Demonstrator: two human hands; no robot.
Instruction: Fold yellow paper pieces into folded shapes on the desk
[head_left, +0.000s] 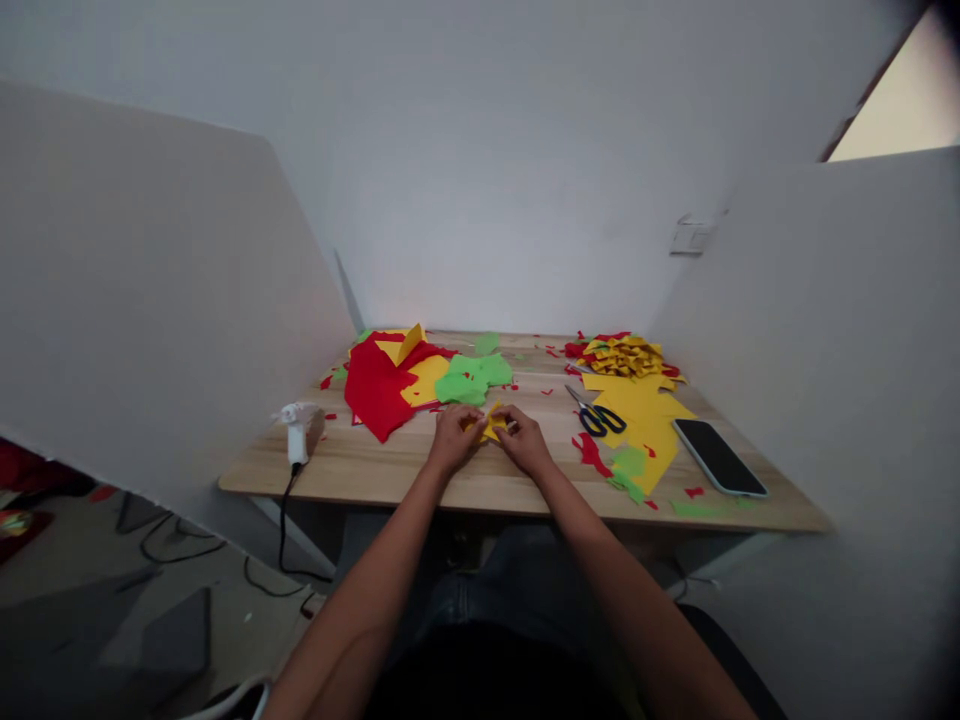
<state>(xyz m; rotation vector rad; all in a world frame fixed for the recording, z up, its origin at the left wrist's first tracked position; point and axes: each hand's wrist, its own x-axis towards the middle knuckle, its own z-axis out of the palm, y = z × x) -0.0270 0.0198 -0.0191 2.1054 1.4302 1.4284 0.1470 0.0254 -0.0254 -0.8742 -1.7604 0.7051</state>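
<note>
Over the front middle of the table, my left hand [454, 438] and my right hand [523, 440] pinch a small piece of yellow paper [493, 426] from its two sides. The piece looks bent or folded, and my fingertips cover part of it. Just beyond my hands lies crumpled green paper [472, 378]. Red paper [379, 385] is spread to the left, over yellow sheets. Right of my hands are scissors [596, 415] with dark handles, their blades slightly apart, partly on a yellow sheet [649, 425].
A white glue gun [296, 440] stands at the left edge, its black cord hanging down. A phone [720, 458] lies at the right. Behind it is a pile of folded yellow pieces [622, 356]. Red and green scraps are scattered about. White partitions flank the table [420, 485].
</note>
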